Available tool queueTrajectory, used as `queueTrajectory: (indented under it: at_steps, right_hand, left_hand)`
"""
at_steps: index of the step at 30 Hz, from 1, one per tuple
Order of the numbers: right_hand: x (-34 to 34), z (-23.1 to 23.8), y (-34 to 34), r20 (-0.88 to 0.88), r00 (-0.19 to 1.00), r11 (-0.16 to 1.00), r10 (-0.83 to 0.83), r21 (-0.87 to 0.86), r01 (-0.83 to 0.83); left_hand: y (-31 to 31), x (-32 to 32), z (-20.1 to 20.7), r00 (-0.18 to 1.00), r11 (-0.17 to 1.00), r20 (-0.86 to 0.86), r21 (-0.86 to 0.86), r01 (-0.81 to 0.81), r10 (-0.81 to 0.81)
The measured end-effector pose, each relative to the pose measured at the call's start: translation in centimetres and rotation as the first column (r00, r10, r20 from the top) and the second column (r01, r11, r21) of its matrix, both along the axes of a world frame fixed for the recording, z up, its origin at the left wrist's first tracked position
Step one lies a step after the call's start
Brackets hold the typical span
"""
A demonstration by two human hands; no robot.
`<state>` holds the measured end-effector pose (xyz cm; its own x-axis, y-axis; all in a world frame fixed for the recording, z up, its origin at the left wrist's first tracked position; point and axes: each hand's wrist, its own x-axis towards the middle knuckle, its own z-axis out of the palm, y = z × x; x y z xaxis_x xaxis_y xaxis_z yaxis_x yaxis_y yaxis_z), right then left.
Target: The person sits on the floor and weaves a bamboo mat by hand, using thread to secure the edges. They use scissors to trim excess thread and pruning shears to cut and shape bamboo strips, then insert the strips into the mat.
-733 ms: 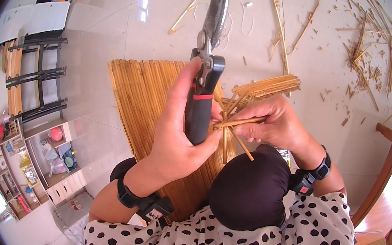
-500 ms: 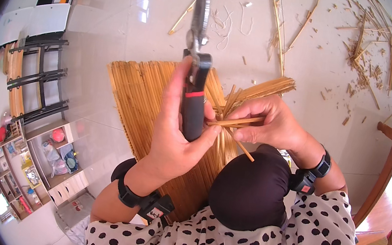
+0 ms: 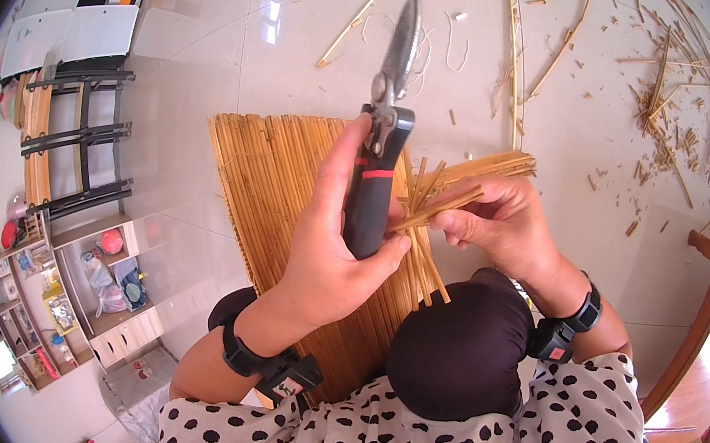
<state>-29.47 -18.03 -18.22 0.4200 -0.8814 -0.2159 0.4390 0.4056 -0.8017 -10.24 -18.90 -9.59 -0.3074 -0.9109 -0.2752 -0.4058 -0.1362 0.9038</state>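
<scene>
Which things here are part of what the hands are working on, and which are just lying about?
In use:
- shears, gripped by left hand
- loose straw stalks, pinched by right hand
- woven straw mat under both hands

Lying about:
- straw offcuts on the floor
- black rack
- shelf unit
- wooden chair

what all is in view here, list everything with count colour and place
shears: one, black handles with a red band, grey blades closed, upright in the left hand
loose straw stalks: a few, tan, pinched by the right hand
straw mat: one, tan, on the floor under both hands
straw scraps: many, tan, floor at upper right
rack: one, black, at left
shelf unit: one, white, lower left
left hand: wrapped round the shears
right hand: on the stalks
</scene>
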Motion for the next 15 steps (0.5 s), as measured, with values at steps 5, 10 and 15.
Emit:
queueTrajectory:
  at_steps: [5,10,15]
  right_hand:
    - [0.3,0.3,0.0,-0.008,1.0,0.999,-0.004,-0.046,0.003]
    - [0.8,-0.4,0.3,0.032,0.997,0.995,-0.074,-0.057,0.075]
    - [1.3,-2.0,1.3,0.33,0.933,0.971,-0.144,0.231,0.068]
  left_hand:
    - [-0.1,0.2,0.4,0.999,0.998,0.002,0.054,-0.044,0.044]
    - [0.3,0.6,0.4,0.995,0.997,-0.064,-0.017,-0.078,0.076]
    - [0.7,0.0,0.5,0.974,0.994,-0.217,-0.069,-0.08,0.063]
